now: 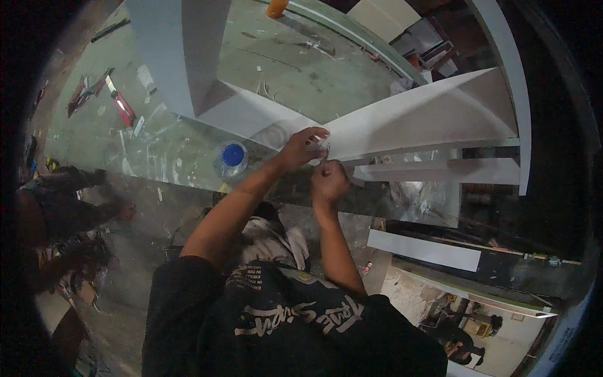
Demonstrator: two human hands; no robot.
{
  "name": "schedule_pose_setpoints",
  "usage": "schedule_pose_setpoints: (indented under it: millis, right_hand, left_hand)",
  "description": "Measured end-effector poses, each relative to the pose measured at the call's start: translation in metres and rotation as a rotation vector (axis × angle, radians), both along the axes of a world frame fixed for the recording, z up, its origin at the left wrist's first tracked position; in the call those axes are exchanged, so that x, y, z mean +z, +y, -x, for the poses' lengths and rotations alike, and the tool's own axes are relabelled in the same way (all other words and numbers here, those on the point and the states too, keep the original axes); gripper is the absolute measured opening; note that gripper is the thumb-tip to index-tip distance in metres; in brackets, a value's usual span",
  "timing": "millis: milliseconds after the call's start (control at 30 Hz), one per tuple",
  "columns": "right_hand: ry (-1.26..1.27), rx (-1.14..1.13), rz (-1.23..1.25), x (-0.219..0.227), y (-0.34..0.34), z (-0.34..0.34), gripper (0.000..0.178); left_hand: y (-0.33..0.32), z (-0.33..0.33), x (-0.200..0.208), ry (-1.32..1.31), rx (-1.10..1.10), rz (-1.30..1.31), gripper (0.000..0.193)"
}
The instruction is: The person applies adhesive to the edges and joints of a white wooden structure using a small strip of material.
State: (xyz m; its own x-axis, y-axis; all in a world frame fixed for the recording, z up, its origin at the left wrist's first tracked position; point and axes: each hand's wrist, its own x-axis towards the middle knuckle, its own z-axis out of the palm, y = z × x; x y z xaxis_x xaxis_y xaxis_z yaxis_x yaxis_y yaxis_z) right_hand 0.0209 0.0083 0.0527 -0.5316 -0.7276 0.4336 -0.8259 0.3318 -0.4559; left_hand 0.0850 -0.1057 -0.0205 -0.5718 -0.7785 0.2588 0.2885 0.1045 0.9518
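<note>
My left hand (303, 149) rests against the white panel frame at the point where two long boards meet, its fingers bent around something small and pale. Just below it, my right hand (330, 181) is closed in a fist, thumb side up, on a thin tool that I cannot make out. The two hands almost touch. From the joint, one white board (251, 113) runs to the left and a wider white board (427, 116) runs to the right. A tall white upright panel (169, 56) stands at the left end.
Beneath the boards is a worn green table (188, 154). A clear container with a blue lid (233, 154) stands at its near edge. A red utility knife (122, 107) and pliers (88, 93) lie at the left, an orange bottle (276, 8) at the back. Another person's arm (69, 213) shows at the far left.
</note>
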Motion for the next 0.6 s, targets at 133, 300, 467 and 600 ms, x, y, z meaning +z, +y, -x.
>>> schedule_pose_setpoints:
  millis: [133, 300, 467, 600]
  right_hand:
    - [0.001, 0.024, 0.038, 0.002, -0.003, -0.001, 0.016]
    - [0.030, 0.023, 0.034, 0.002, -0.004, 0.000, 0.020]
    - [0.020, -0.006, -0.001, -0.007, -0.004, 0.006, 0.022]
    - [0.010, -0.008, 0.026, -0.007, -0.006, 0.004, 0.022]
  left_hand:
    - [0.000, 0.003, -0.005, -0.014, 0.028, 0.029, 0.054]
    - [0.000, 0.005, -0.013, -0.016, 0.053, 0.039, 0.055]
    - [0.001, 0.006, -0.012, -0.014, 0.057, 0.010, 0.056]
    - [-0.002, 0.006, -0.018, 0.015, 0.086, 0.066, 0.055]
